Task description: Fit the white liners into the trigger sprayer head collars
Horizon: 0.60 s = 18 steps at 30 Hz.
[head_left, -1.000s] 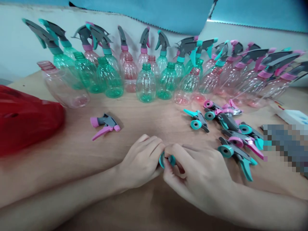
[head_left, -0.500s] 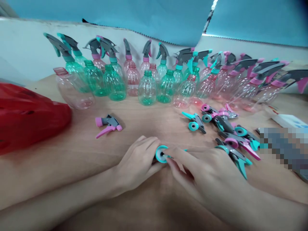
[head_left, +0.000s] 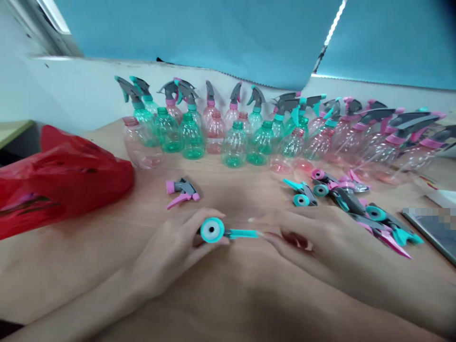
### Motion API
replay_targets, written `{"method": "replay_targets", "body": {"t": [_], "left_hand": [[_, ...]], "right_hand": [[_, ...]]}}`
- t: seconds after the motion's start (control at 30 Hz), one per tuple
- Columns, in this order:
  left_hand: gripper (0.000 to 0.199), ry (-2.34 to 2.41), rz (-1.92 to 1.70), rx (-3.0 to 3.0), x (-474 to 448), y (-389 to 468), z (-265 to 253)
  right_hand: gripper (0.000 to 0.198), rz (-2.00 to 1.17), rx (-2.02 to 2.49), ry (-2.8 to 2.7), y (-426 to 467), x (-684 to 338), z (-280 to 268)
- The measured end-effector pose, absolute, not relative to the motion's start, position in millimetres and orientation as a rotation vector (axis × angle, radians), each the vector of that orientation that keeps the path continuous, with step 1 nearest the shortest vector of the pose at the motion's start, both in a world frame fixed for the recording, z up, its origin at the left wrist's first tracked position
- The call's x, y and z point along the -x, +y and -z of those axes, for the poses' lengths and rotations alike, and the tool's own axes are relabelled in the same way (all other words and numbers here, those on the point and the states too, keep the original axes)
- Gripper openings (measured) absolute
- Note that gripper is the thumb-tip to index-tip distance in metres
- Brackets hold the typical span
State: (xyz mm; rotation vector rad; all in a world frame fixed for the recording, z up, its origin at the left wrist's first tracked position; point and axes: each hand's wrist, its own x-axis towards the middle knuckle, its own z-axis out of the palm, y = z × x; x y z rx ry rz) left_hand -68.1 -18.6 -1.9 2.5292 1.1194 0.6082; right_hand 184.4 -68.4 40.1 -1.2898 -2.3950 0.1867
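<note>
Bottles (head_left: 234, 148) stand beyond the held spray head (head_left: 218, 230), red bag (head_left: 83, 183) at left.

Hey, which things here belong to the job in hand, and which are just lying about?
Likely the job:
Teal spray head in the left hand
Loose spray heads, right
Lone pink-capped spray head
Bottles, open or topped

Probably just lying about:
Red bag, contents unclear
Dark flat object, far right

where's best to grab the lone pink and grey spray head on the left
Probably its round pink collar, pinched from the left: the spray head lies on its side with that stubby end facing left, while the pink trigger slants toward you and might swing if gripped.
</note>
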Motion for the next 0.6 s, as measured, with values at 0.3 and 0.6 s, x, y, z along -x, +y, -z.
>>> {"method": "replay_targets", "body": {"t": [0.3, 0.6], "left_hand": [[0.031, 1.477, -0.386, -2.738, 127.3, -12.7, 10.4], [0.042, 1.697, -0.3, -2.883, 116.3, -0.1, 18.9]], "right_hand": [[0.021, -0.198, 1.511, -2.419, -46.9, -226.8, -7.2], [0.026, -0.232, 1.715, -2.372, -41.4, -267.7, 8.1]]}}
